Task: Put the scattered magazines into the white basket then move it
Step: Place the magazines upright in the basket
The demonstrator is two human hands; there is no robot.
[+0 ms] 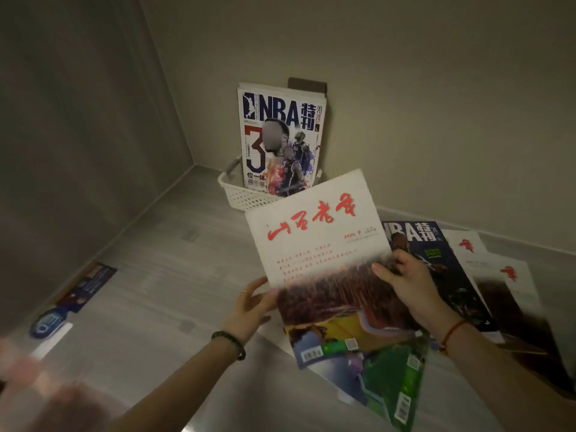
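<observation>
Two grips carry one magazine (318,238) above the floor (174,275). The left grip (249,310) holds its 9 o'clock edge, fingers behind it, and the right grip (405,288) clasps its 3 o'clock edge, thumb on the cover. The white basket (230,187) stands in the corner at 11 o'clock from the grips, with an NBA issue (277,135) already upright inside. The held magazine's long axis runs 5 to 11 o'clock and its top edge is close to the basket's front wall; the left grip is nearer. Dropping it in likely means tipping it upright first. At least three loose magazines (436,254) lie overlapped on the floor at 3 o'clock, so much of the job appears to remain.
</observation>
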